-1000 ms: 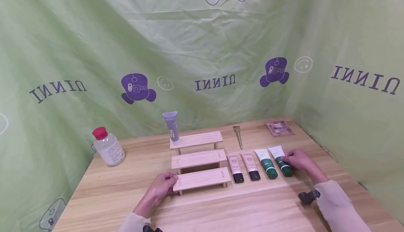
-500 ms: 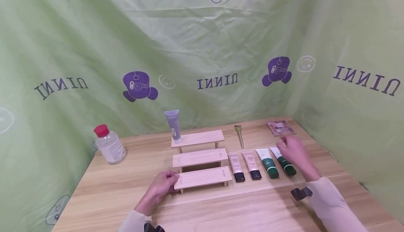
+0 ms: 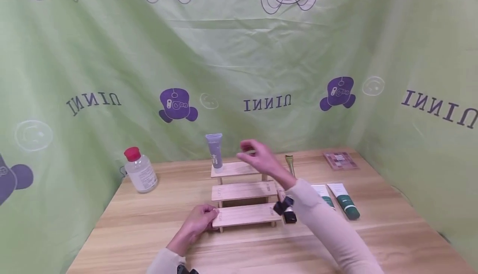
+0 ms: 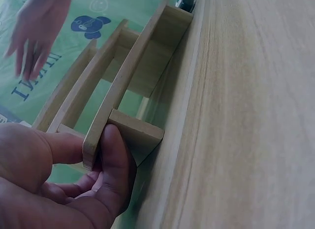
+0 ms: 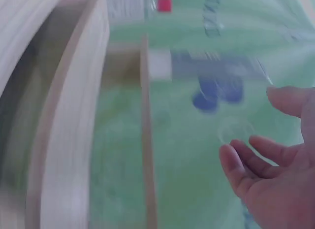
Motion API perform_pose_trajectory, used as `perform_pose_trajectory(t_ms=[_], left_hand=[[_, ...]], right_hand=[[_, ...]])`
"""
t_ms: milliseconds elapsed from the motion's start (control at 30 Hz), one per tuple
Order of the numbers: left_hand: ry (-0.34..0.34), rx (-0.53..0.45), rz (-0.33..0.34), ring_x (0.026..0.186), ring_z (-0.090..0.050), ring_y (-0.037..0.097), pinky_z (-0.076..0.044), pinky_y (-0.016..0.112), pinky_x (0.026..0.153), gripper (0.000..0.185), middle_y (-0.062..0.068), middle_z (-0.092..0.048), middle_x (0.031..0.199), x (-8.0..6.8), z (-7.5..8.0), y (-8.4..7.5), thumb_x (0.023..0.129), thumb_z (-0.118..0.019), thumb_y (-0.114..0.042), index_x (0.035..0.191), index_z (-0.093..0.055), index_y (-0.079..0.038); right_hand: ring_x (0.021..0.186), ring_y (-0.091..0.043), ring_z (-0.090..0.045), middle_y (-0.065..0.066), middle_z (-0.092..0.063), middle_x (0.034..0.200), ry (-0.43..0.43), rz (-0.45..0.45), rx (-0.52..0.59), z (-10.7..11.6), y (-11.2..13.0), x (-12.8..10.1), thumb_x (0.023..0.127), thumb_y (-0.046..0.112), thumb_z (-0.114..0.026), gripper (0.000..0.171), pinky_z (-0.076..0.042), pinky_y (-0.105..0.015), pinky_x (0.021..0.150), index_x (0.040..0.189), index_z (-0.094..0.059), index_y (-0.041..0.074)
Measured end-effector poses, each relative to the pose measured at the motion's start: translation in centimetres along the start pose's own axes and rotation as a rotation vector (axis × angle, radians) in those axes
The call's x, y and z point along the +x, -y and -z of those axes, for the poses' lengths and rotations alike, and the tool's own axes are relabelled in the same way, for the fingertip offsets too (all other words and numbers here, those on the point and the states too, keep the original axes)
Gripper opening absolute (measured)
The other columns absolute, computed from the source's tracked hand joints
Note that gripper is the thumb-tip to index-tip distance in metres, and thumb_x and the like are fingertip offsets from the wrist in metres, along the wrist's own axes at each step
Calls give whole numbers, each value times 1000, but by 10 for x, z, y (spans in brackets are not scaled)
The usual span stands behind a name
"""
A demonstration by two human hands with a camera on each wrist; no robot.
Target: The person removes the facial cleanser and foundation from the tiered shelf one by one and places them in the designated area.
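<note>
On the left, the left hand (image 3: 198, 224) lies low on the wooden table (image 3: 130, 232) with its forearm coming in from the near edge; its thumb and curled fingers (image 4: 110, 160) pinch the left end of the lowest step of the three-tier wooden rack (image 3: 244, 191). The rack stands at the middle of the table, steps rising away from the person. A purple tube (image 3: 215, 151) stands upright on its cap at the left end of the top step. To the right, the right hand (image 3: 259, 160) hangs raised in the air over the top step, near the purple tube but not touching it, its sleeved arm crossing from the lower right. Its fingers (image 5: 246, 165) are spread, relaxed and hold nothing.

Further right on the table lie two green-capped tubes (image 3: 345, 199), a gold-handled brush (image 3: 290, 164) and an eyeshadow palette (image 3: 340, 161). At far left stands a clear bottle with a red cap (image 3: 139, 174). A green printed cloth (image 3: 112, 58) hangs behind and at both sides
</note>
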State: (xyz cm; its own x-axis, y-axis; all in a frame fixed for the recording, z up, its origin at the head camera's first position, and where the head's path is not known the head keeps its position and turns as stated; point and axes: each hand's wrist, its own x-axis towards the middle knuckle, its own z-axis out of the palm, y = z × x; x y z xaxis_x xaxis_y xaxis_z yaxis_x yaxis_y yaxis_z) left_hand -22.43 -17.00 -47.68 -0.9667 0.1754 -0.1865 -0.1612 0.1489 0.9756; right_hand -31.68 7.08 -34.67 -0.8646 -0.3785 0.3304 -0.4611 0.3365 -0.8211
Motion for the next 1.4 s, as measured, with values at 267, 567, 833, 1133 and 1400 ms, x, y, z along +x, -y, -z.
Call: perform_pose_trajectory(t_ms=[267, 567, 833, 1133, 1400], left_hand=[[5, 9, 3, 74, -64, 16, -58, 31, 69, 25, 13, -63, 90, 1, 0, 0, 97, -54, -6, 108, -56, 16], [-18, 26, -1, 69, -62, 14, -58, 28, 64, 20, 11, -62, 85, 2, -2, -1, 96, -55, -6, 102, -58, 13], [-28, 41, 8, 70, -62, 15, -56, 28, 63, 23, 11, -63, 86, 3, -1, -1, 97, -55, -7, 106, -58, 14], [-36, 24, 32, 73, -64, 16, -58, 30, 67, 30, 14, -65, 91, 5, -1, 0, 98, -54, -8, 113, -54, 18], [-47, 55, 27, 74, -65, 17, -57, 32, 67, 29, 15, -65, 91, 6, -2, 1, 98, -54, -8, 112, -56, 17]], right_hand=[[111, -32, -61, -20, -60, 122, 8, 29, -12, -64, 0, 33, 88, 20, -74, 54, -54, -34, 91, 130, -50, -4], [99, -31, -65, -21, -65, 109, -53, 74, -54, -78, -1, 36, 92, 13, -68, 33, -56, -35, 86, 116, -54, -4], [101, -32, -65, -21, -64, 113, -64, 83, 51, -63, 4, 24, 94, 11, -64, 34, -56, -35, 88, 121, -53, -6], [98, -33, -64, -21, -64, 113, -178, -22, 32, 62, -26, -38, 96, 19, -62, 40, -55, -45, 88, 126, -53, -5], [99, -34, -63, -33, -60, 116, -245, -252, -173, 176, -88, -132, 99, 22, -59, 48, -55, -35, 83, 129, -49, -13]])
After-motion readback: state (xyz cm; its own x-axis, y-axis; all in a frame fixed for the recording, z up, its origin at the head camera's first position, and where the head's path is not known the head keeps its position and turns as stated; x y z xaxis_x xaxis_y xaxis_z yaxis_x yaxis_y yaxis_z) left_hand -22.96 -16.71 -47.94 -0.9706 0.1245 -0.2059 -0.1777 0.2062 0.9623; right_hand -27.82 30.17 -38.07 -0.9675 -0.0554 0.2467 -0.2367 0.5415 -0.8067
